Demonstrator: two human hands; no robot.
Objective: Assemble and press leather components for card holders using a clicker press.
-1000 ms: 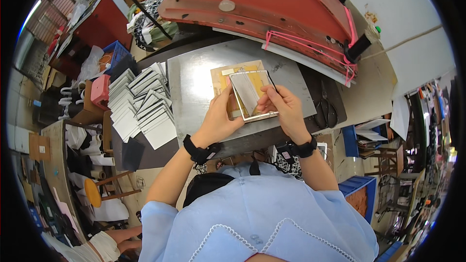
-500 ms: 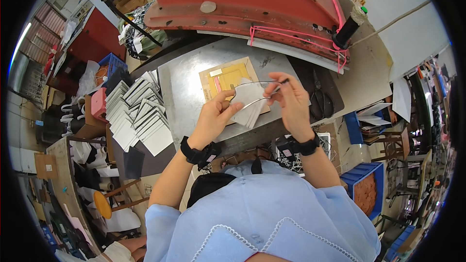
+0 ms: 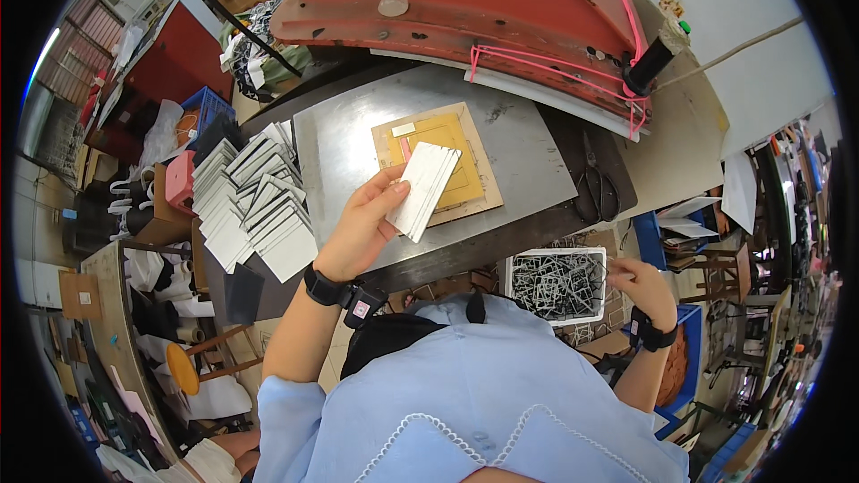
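My left hand (image 3: 362,219) is closed around a small stack of white rectangular pieces (image 3: 424,190), tilted over a yellow die board (image 3: 452,170). The board has a wooden backing and lies on a metal plate (image 3: 335,143). To the right, my right hand (image 3: 642,284) is at the right rim of a white plastic basket (image 3: 555,317). Its fingers are curled toward the thumb; whatever may be between them is too small to make out. Many thin dark-and-white frame-shaped offcuts (image 3: 557,284) fill the basket.
Stacks of white rectangular pieces (image 3: 259,201) cover the left of the table. Black scissors (image 3: 595,188) lie at its right. A red machine beam (image 3: 447,9) with pink cord (image 3: 546,70) spans the far side. A blue crate (image 3: 687,367) stands near my right forearm.
My hands have parted. The right hand went down and right to the basket, and the thin frame strip held between both hands no longer shows there. My left hand keeps the white stack.
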